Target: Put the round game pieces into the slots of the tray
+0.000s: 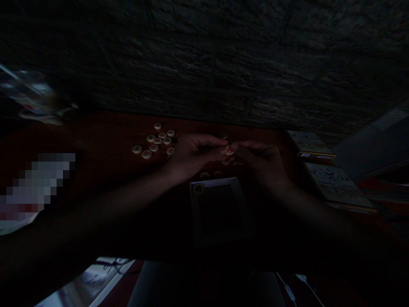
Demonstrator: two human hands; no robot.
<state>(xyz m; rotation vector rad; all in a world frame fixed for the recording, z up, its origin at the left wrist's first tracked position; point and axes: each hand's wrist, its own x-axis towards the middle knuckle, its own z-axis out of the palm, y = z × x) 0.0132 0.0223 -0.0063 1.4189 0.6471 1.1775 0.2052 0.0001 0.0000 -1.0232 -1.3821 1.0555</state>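
Observation:
The scene is very dark. My left hand [191, 154] and my right hand [260, 164] meet above a dark red table [105, 170], fingertips pinched together on a round pale game piece [229, 150] with a red mark. Several more round pale pieces [156, 140] lie scattered on the table left of my left hand, and a few lie under my hands [218, 173]. Just below my hands stands a small open box [220, 211] with a pale rim, and one piece [198, 188] rests at its top left corner.
A rough dark stone wall [223, 64] rises behind the table. Flat printed boards or boxes [335, 183] lie at the right. A clear plastic item [32, 96] sits at the far left, and a blurred-out patch [38, 183] lies below it.

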